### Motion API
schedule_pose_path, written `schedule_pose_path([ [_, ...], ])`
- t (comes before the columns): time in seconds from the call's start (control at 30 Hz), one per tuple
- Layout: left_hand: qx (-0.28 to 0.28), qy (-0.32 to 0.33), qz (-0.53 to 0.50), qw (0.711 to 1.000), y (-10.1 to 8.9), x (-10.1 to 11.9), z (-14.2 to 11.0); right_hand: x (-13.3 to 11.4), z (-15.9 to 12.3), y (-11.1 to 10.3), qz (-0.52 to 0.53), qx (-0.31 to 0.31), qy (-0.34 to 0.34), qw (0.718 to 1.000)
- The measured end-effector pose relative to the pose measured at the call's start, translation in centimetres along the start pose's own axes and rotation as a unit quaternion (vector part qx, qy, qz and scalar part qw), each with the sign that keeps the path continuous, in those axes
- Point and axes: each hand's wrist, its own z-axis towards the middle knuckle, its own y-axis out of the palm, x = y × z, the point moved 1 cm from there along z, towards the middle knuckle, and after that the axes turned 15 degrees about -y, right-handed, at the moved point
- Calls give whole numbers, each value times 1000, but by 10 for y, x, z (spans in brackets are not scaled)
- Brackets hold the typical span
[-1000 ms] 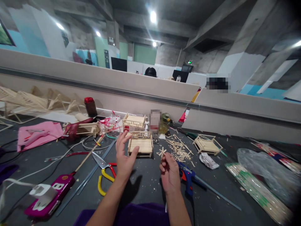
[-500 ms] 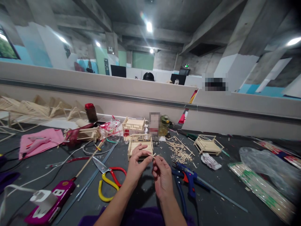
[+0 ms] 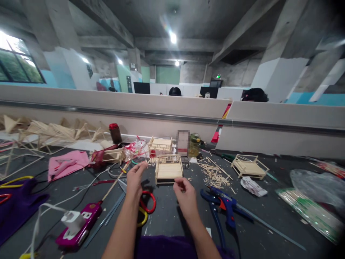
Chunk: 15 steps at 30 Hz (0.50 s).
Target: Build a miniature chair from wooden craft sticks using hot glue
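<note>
My left hand (image 3: 136, 178) is raised left of a small wooden model bed (image 3: 169, 169), thumb and fingertips pinched together. Whatever is in that pinch, if anything, is too small to make out. Close to the bed's front right corner, my right hand (image 3: 186, 196) has its fingers curled and closed; their content is hidden. Built of thin sticks, the bed stands upright with a railing at its back. Behind my left forearm lie scissors (image 3: 148, 202) with red and yellow handles, partly covered. A heap of short cut sticks (image 3: 214, 173) lies right of the bed.
On the right are a blue glue gun (image 3: 228, 205), blue-handled pliers (image 3: 215, 219), another model bed (image 3: 249, 167) and bagged sticks (image 3: 307, 212). A purple power strip (image 3: 81, 226) with cords lies left. A second railed model (image 3: 161, 144) and a red-lidded jar (image 3: 115, 133) stand behind.
My hands have parted from a shared pinch on small sticks before the bed. The left moved left and up; the right stays near the bed. The view has shifted left.
</note>
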Motion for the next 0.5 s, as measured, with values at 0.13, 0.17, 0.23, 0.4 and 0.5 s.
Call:
schedule_pose_path([
  [0.13,2,-57,-21,998,-5,-6,7,-13,8,18,-115,-91,-42,988],
  [0.17,0,-62,-31,998,-5,-6,6,-14,11,22,-118,-100,-32,987],
  [0.23,-4,-68,-52,996,-5,-6,4,-11,15,32,-59,-120,60,989],
  [0.4,-16,-72,-103,992,-6,-3,-1,11,6,58,231,-77,338,909],
  [0.5,-26,-72,-130,989,-7,-1,-1,21,3,69,359,65,387,847],
])
